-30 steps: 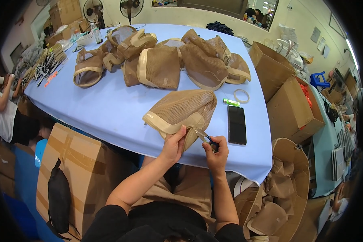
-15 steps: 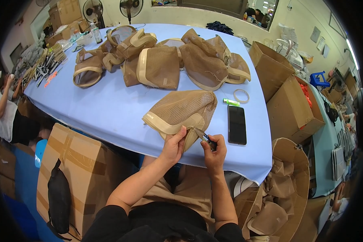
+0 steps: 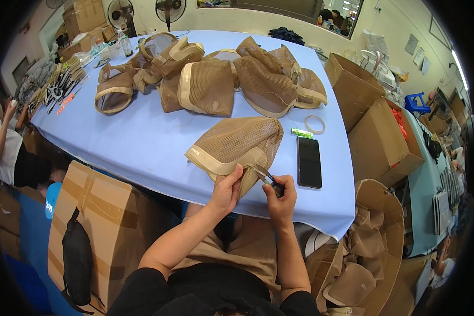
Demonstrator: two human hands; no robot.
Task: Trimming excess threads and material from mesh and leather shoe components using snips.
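A tan mesh piece with a smooth beige band (image 3: 242, 138), shaped like a pouch or cap, rests on the table near its front edge. My left hand (image 3: 227, 189) pinches its banded edge between thumb and fingers. In my right hand (image 3: 280, 201) is a pair of small thread snips (image 3: 267, 178), their blades against the edge just right of my left thumb. The blades look slightly apart. Whether a thread lies between them is too small to see.
Several similar mesh pieces (image 3: 208, 88) lie heaped across the back of the blue-covered table (image 3: 142, 142). Right of my work are a black phone (image 3: 309, 163), a green-labelled tube (image 3: 302, 132) and a tape roll (image 3: 315, 124). Cardboard boxes (image 3: 92, 221) flank the table; one at right (image 3: 395, 237) holds more mesh pieces.
The snips' blades seem a little wider apart than before. Both hands and the mesh piece have stayed nearly in place. At far left, another person has shifted slightly.
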